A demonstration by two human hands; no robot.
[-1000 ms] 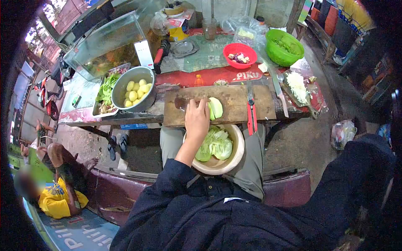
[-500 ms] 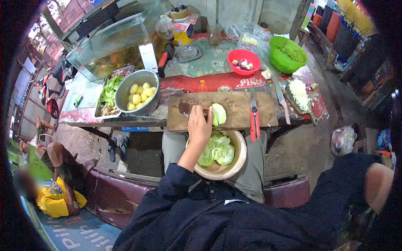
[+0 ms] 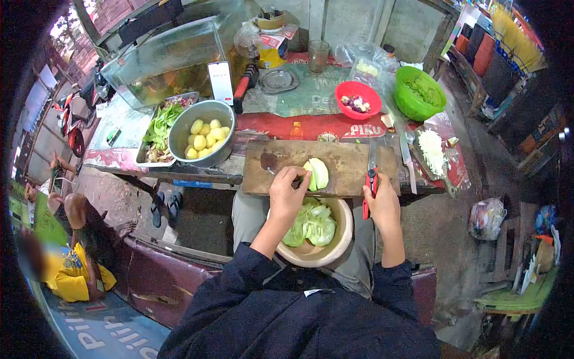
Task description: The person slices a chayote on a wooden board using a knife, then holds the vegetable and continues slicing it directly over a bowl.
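Pale green vegetable piece (image 3: 317, 174), one, cut: I log it on the wooden board (image 3: 269, 157), near the board's front edge. Its long axis runs mostly away from the body, far end leaning slightly left. Left hand (image 3: 288, 191): nearer of the two, just left of the piece, thumb and fingers drawn together at its side; how firmly they hold it, I cannot tell. Right hand (image 3: 384, 203): well apart from the left, thumb and fingers either side of the knife's red handle (image 3: 371, 186); I cannot tell whether they are closed. Knife blade (image 3: 373, 153): right of the piece, pointing away, roughly parallel to it, board surface between. Pale bowl (image 3: 345, 238): below the board's front edge, green leafy pieces (image 3: 317, 227) inside.
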